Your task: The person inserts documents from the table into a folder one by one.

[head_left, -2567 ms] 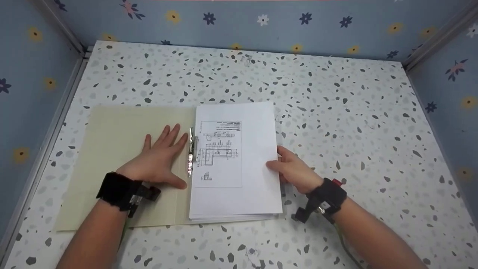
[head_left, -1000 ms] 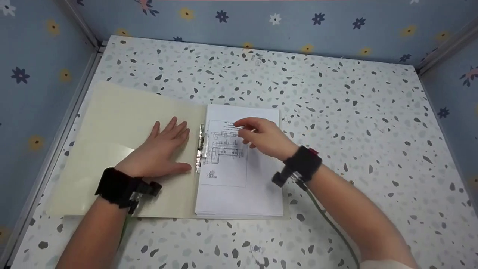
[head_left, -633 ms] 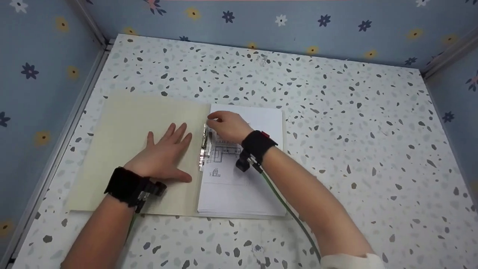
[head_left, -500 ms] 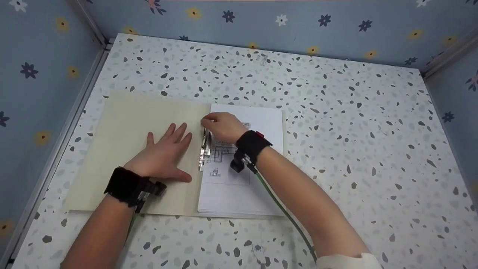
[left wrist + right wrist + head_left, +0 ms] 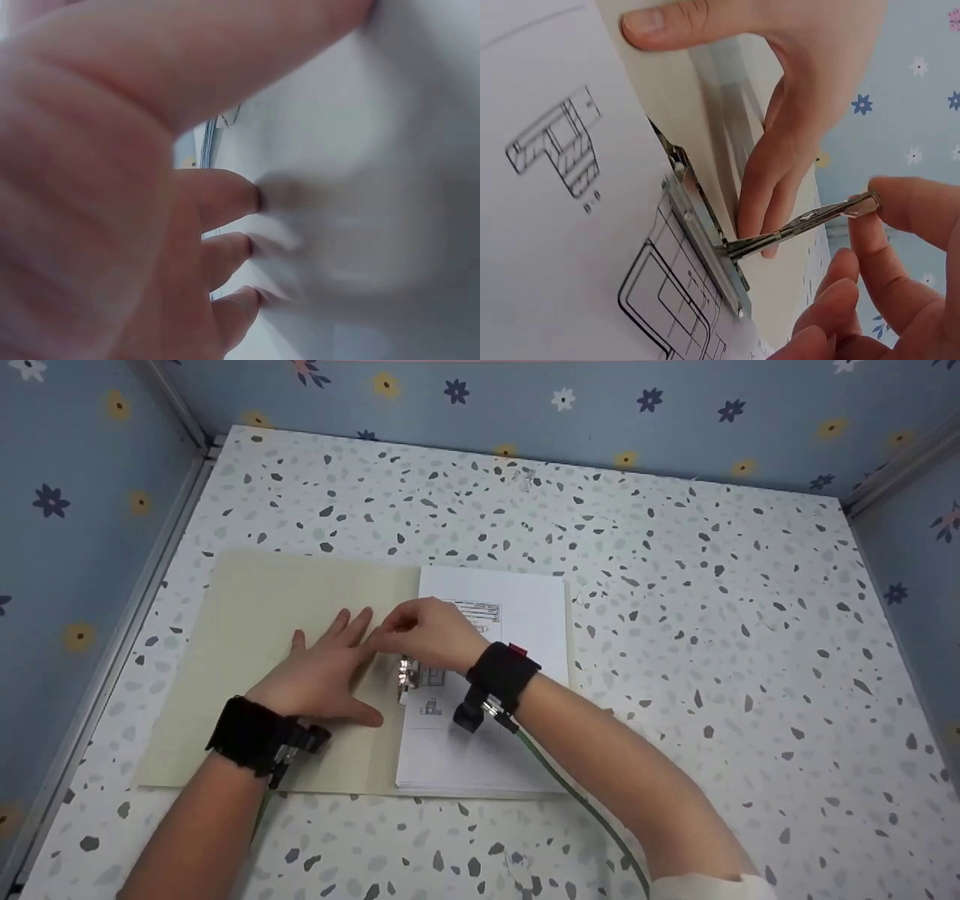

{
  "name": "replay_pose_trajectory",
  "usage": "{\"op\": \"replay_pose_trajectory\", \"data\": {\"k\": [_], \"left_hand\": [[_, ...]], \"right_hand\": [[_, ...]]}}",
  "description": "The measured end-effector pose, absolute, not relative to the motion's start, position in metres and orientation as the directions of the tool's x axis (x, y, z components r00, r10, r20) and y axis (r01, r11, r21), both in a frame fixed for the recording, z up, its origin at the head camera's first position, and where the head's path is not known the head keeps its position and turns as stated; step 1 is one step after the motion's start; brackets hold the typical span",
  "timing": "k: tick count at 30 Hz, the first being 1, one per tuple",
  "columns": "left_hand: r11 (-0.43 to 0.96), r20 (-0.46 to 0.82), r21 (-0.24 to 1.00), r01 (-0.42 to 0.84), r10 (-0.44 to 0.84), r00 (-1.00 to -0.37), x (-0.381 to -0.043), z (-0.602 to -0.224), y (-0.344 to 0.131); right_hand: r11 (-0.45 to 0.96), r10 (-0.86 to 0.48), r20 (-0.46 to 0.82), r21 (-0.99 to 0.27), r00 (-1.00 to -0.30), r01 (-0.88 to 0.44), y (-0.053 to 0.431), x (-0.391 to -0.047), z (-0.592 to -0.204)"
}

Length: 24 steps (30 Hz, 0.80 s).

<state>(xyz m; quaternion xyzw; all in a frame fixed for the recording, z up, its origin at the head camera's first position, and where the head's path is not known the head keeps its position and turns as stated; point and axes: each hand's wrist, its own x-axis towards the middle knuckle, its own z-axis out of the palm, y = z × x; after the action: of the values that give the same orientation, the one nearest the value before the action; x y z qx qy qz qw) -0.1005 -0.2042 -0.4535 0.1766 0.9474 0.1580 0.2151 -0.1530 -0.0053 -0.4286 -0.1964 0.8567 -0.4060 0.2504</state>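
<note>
An open cream folder [image 5: 255, 592] lies on the table, a stack of white paper [image 5: 480, 765] with a printed line drawing on its right side. My left hand [image 5: 307, 682] rests spread on the folder's left cover, pressing it with the fingertips. Along the paper's left edge sits a metal lever clip [image 5: 405, 679], partly hidden by my right hand [image 5: 435, 634]. In the right wrist view the lever [image 5: 802, 225] stands raised off the clip's bar [image 5: 705, 247], and my right thumb and finger pinch its tip.
Speckled white tabletop [image 5: 675, 660] surrounds the folder. Blue flowered panels [image 5: 697, 405] rise at the back and both sides. A green cable [image 5: 577, 795] runs from the right wrist camera along the forearm.
From the paper's right edge, my right hand has crossed the stack to the clip, taken hold of the lever and swung it up leftward. The left hand has stayed on the cover.
</note>
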Motion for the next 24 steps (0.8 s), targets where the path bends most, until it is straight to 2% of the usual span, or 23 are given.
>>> {"op": "replay_pose_trajectory", "data": {"k": [5,11,19,24], "left_hand": [[0.885,-0.349,0.374,0.276,0.411,-0.842,-0.101,-0.455,-0.205],[0.886,-0.344,0.365,0.287,0.415,-0.842,-0.102,-0.457,-0.204],[0.883,-0.330,0.370,0.289,0.416,-0.848,-0.100,-0.456,-0.205],[0.883,-0.327,0.380,0.275,0.406,-0.853,-0.099,-0.458,-0.205]], "right_hand": [[0.712,-0.539,-0.271,-0.653,-0.798,-0.259,-0.002,-0.134,-0.433],[0.804,-0.469,-0.264,-0.522,-0.842,-0.284,0.006,-0.124,-0.441],[0.838,-0.461,-0.215,-0.425,-0.861,-0.343,0.005,-0.121,-0.458],[0.843,-0.458,-0.207,-0.410,-0.864,-0.349,0.005,-0.121,-0.460]]}}
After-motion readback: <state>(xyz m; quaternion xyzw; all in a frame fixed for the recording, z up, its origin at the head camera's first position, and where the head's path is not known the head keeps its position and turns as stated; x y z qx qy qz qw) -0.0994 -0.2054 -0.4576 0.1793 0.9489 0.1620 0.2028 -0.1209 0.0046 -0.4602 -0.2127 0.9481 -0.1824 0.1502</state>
